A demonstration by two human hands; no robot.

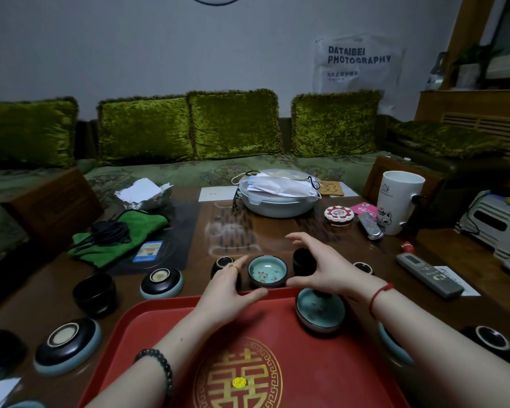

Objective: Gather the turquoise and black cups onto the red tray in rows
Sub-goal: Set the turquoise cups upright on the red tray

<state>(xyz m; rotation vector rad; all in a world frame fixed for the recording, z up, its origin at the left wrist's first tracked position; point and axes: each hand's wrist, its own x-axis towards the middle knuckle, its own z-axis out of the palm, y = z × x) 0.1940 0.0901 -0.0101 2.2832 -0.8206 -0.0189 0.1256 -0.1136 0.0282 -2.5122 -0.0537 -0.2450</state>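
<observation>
Turquoise cup (267, 271) sits mid-frame, just beyond the red tray (165, 325). Left hand (229, 287) and right hand (321, 269) flank it, fingers spread, grasping nothing.

wooden table (454, 254) | red tray (165, 328) | green cloth (115, 240) | white mug (399, 201)

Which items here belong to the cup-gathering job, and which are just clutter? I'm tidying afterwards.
Job: red tray; turquoise cup between left hand and right hand; cup on tray; upturned cups.
Clutter: remote; white mug; green cloth; covered bowl.
</observation>
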